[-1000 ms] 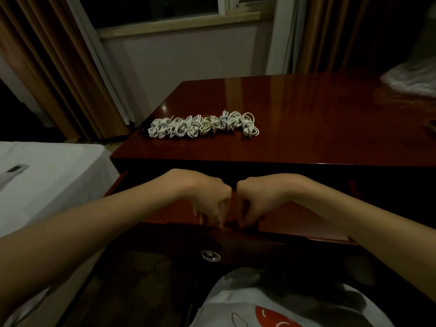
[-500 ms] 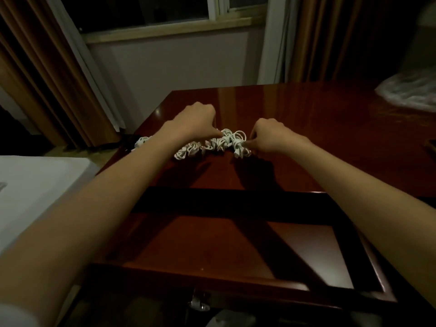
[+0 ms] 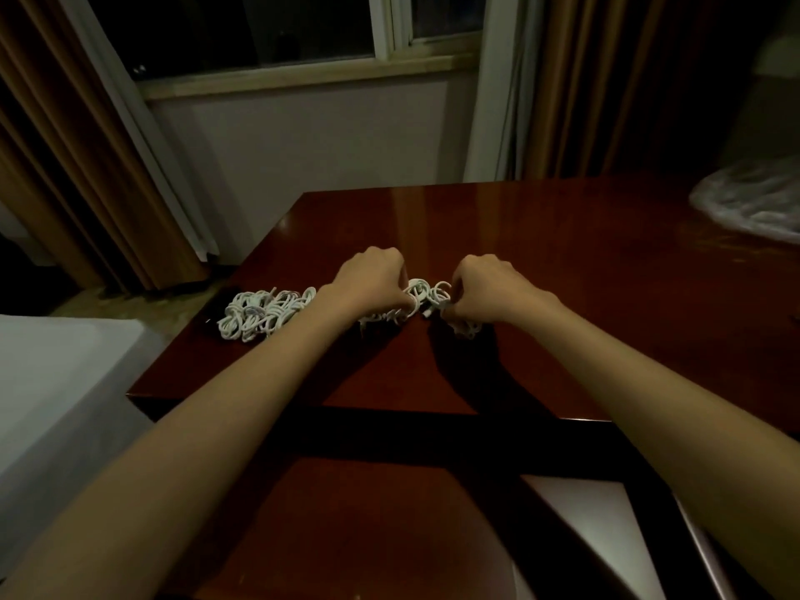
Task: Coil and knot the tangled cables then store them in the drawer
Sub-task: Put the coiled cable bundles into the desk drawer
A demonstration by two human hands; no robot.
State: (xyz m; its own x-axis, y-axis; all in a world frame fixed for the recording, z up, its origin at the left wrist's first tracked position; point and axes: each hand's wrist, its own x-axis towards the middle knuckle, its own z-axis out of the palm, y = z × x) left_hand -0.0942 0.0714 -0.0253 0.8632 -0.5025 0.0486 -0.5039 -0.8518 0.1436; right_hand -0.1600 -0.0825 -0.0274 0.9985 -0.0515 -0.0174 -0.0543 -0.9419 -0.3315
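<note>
Here, at the far left, a pale bed (image 3: 56, 383) edge sits beside the dark red wooden desk (image 3: 562, 262), with brown curtains (image 3: 65, 166) and a window (image 3: 268, 32) on the wall behind. On the desk's left part lies a row of white coiled cables (image 3: 259, 316), knotted into small bundles and stretching rightward across the top; a dark flat thing shows just under their left end, too dim to identify. The left hand (image 3: 372, 279) comes down on the middle of the row, fingers curled over and gripping the bundles there. Between the two hands a few loops of the same cables stand up. The right hand (image 3: 485, 288) is just beside them, its fingers curled and pinching the right end of the row, with one loop showing below the knuckles. Below the desk's front edge the open drawer (image 3: 368, 513) is pulled out toward the person, both forearms reaching over it. At the far right of the desk lies a crumpled clear plastic bag (image 3: 753, 201).
</note>
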